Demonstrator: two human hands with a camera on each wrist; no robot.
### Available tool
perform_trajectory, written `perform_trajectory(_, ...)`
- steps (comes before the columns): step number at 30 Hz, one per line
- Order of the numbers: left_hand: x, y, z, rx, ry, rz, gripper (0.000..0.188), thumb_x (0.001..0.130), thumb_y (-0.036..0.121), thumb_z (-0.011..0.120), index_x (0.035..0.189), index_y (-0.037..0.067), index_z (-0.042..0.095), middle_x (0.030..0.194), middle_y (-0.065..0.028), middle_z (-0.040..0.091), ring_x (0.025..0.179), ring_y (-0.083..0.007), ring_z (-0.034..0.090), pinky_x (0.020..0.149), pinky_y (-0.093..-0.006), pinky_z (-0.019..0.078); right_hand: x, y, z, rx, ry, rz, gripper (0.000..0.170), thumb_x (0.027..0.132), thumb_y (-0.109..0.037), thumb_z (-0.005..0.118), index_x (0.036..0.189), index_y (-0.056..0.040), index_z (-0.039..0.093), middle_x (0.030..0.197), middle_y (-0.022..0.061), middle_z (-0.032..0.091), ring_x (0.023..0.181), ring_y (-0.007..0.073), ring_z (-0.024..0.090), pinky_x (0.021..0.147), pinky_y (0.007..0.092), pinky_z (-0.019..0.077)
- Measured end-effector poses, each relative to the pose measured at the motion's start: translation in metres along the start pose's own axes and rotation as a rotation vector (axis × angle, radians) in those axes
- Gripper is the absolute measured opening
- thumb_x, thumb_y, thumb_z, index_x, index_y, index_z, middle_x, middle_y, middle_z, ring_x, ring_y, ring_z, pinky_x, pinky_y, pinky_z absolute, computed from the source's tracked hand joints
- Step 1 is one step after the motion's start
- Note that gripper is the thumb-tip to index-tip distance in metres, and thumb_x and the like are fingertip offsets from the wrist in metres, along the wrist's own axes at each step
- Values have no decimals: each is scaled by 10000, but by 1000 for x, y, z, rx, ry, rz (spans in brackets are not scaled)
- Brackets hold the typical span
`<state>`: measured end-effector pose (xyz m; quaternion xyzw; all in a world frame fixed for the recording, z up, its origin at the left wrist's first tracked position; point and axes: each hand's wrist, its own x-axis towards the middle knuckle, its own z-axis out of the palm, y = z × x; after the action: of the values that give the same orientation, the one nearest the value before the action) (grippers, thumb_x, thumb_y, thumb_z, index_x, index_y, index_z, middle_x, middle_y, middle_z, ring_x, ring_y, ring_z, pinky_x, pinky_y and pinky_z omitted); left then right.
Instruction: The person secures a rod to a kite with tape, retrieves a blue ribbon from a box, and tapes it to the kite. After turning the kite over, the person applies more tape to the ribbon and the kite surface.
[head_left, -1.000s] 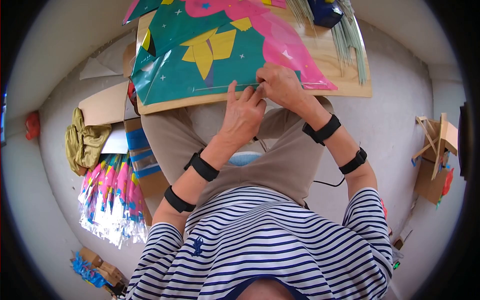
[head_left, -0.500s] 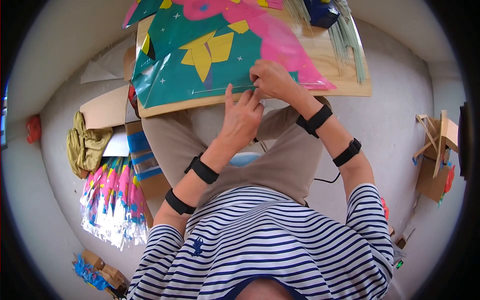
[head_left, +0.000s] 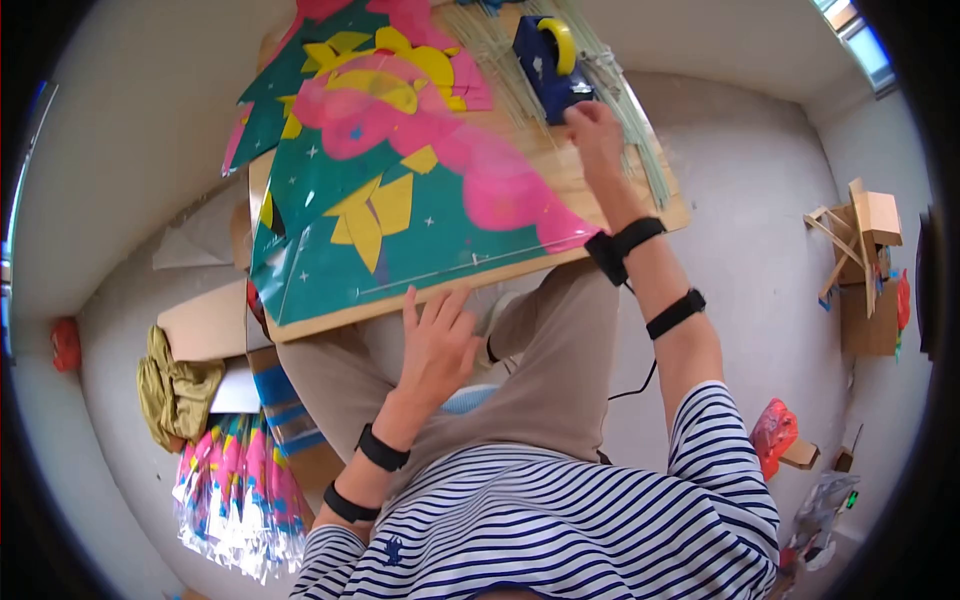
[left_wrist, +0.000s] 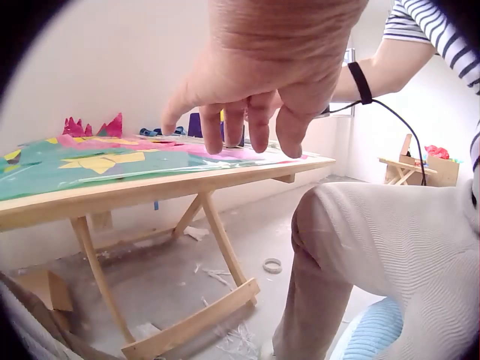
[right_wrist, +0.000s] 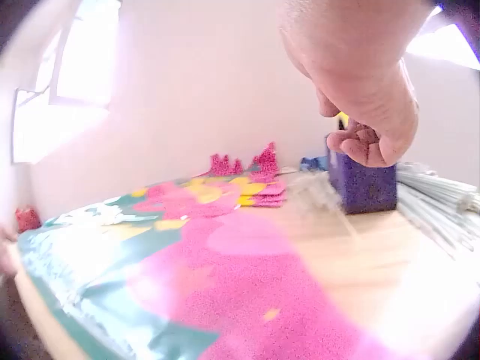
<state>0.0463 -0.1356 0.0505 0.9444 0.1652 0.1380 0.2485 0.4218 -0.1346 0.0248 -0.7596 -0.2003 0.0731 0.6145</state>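
Observation:
On the wooden table lies a printed sheet in teal and pink with yellow shapes. A thin pale rod runs along its front edge, with a small whitish piece across it. My left hand is at the table's front edge, fingers spread and relaxed, holding nothing. My right hand is at the near end of a dark blue tape dispenser carrying a yellow roll. Its fingers are curled in the right wrist view; I cannot tell whether they pinch any tape.
Bundled pale rods lie beside the dispenser. More printed pieces are at the back of the table. Left of my legs are cardboard, olive cloth and a pile of printed sheets. A tape ring lies on the floor.
My right hand has left the rod at the sheet's front edge and moved forward and right to the dispenser. My left hand has drawn back slightly, and the head view has shifted.

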Motion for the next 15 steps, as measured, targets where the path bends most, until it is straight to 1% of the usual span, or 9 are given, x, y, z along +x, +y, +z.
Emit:
perform_trajectory(1,-2,2,-3,-1,-17,-4,254,743,125,732,960,34,635,1336,-139,568,1224,-311,523,1139,-635,211,17,-9,-8,160,52,113,234,857,-159,720,1002,23,696,842,101,678,682,177,672,598,291,542)
perform_trajectory(4,-3,5,-5,2,-46,-7,260,745,122,738,968,34,636,1296,-139,582,1189,-309,540,1133,-641,214,57,-15,-14,254,61,257,273,878,-183,723,1029,41,684,837,102,672,635,158,663,553,272,559)
perform_trajectory(7,-5,2,1,17,-38,-8,252,750,123,738,959,37,629,1261,-139,583,1165,-307,547,1120,-661,219,78,-16,-13,54,-49,307,273,872,-188,732,1022,35,688,829,103,672,638,162,664,559,290,578)
perform_trajectory(8,-6,0,2,27,-42,-17,254,748,122,739,962,37,630,1255,-138,586,1157,-305,552,1119,-661,220,82,-15,-13,63,-65,315,279,851,-177,748,1026,33,690,826,104,675,633,165,661,544,296,574)
perform_trajectory(11,-8,-2,4,37,-60,-42,261,743,118,741,967,38,633,1241,-139,593,1144,-303,560,1117,-662,222,86,-22,-11,3,-93,330,262,830,-145,757,1016,27,692,832,102,679,614,173,649,555,305,575)
perform_trajectory(15,-8,-3,5,44,-71,-38,257,738,114,739,959,39,631,1218,-137,600,1129,-300,567,1114,-663,228,82,-16,-18,220,-120,320,222,813,-98,753,959,50,674,811,119,664,615,196,645,570,332,578)
